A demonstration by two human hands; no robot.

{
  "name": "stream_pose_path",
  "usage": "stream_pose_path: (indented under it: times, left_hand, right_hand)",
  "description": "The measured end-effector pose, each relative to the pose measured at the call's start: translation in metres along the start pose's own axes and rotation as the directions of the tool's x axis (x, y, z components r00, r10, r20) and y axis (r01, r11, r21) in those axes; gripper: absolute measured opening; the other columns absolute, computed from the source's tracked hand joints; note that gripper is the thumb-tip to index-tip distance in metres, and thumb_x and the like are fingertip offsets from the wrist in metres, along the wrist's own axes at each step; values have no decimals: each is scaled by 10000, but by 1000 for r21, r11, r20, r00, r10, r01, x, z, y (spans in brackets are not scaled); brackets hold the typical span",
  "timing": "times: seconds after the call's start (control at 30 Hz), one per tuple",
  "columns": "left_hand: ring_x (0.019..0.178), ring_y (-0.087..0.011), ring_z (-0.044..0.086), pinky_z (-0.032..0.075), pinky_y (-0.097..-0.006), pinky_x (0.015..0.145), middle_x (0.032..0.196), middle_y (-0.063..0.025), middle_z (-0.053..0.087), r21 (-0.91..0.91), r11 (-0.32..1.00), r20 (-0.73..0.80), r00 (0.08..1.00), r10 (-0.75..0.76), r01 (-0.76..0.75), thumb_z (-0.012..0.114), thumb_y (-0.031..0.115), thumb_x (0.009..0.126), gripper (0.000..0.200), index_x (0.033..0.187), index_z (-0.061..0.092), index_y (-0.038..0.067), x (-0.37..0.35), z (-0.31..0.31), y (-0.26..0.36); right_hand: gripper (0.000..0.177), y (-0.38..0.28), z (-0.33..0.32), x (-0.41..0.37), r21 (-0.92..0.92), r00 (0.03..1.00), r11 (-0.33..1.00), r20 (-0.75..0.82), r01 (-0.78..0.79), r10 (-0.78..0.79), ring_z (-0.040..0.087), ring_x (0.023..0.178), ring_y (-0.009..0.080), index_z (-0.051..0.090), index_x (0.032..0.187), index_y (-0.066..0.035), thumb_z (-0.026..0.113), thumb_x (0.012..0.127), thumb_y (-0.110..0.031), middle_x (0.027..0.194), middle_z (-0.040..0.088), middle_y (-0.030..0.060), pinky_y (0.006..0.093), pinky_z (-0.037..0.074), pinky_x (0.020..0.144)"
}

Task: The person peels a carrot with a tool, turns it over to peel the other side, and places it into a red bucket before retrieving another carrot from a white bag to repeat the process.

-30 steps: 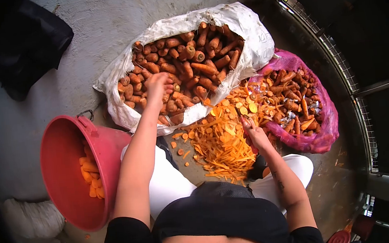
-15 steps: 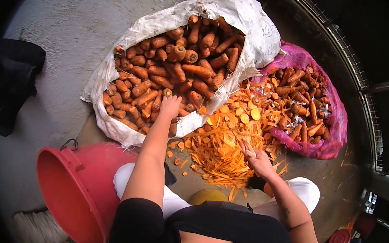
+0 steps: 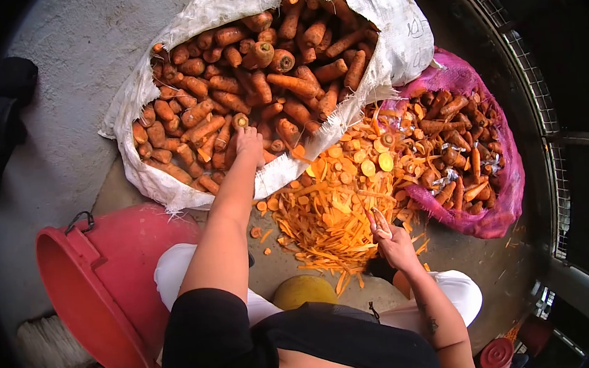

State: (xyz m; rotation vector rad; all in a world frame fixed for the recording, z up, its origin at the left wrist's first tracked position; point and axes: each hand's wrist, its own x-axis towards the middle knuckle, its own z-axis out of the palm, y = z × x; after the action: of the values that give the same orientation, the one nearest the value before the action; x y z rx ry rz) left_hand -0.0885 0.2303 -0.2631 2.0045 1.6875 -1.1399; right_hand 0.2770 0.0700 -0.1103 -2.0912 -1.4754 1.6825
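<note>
My left hand point(image 3: 251, 147) reaches into the mouth of a white woven sack point(image 3: 127, 107) full of unpeeled carrots. Its fingers are closed around the top end of one carrot point(image 3: 241, 121) lying among the others. Over the heap of orange carrot peelings point(image 3: 326, 223), my right hand point(image 3: 394, 244) is closed with the thumb side up. A slender thing sticks out from its fingers, too small to name. Cut round carrot slices point(image 3: 368, 168) lie on the upper part of the heap.
A pink mesh sack point(image 3: 511, 172) with carrots and scraps lies open at the right. On the left a red bucket point(image 3: 123, 262) rests on its side. A yellow rounded object point(image 3: 304, 292) is between my legs. Dark cloth point(image 3: 6, 132) lies at far left, and wire mesh point(image 3: 535, 93) borders the right.
The view has shifted slightly, so the sacks sit a little higher in it. My left hand stays at the same carrot; my right hand stays over the peelings.
</note>
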Motion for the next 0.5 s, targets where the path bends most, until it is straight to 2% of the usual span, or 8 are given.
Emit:
stream_pose_path:
  times: [0.1,0.2,0.3,0.4,0.5]
  left_hand:
    - [1224,-263,454,248,-493,1066,1306,-138,468,-16,999,-113,993,-32,30,725,355,687,692,1260,461,71,8,3,-2]
    - [1188,-262,488,298,-449,1013,1268,-123,511,-183,983,-10,999,-33,30,730,349,682,693,1263,464,82,16,11,-9]
    - [1177,-242,500,319,-414,977,1211,-111,558,-96,995,-21,1000,-14,12,724,314,711,647,1253,467,70,10,5,-10]
    - [1135,-219,539,372,-384,942,1149,-113,598,82,996,-38,999,25,-22,705,257,746,560,1212,478,46,5,0,-9]
    - [1048,-204,606,421,-420,866,1055,-72,656,-140,970,-189,956,-223,198,547,219,887,338,1188,548,65,-17,21,-3]
  right_hand:
    - [302,3,1,-2,-19,1000,1000,2,12,-12,523,566,197,591,868,24,581,894,-277,629,557,152,348,434,564]
    - [302,2,3,-4,-62,999,997,10,36,-35,526,560,219,595,870,19,588,893,-282,633,558,168,348,438,565]
    - [301,8,4,-1,-76,999,996,6,48,-47,535,557,256,604,872,7,590,894,-293,637,557,182,357,440,567]
    - [304,11,2,2,-105,998,993,-6,56,-56,554,568,292,615,883,-5,592,896,-309,644,561,191,371,444,570]
    - [319,-7,1,-1,-133,994,986,-16,105,-108,571,586,317,619,895,-8,589,901,-326,652,569,196,384,447,575]
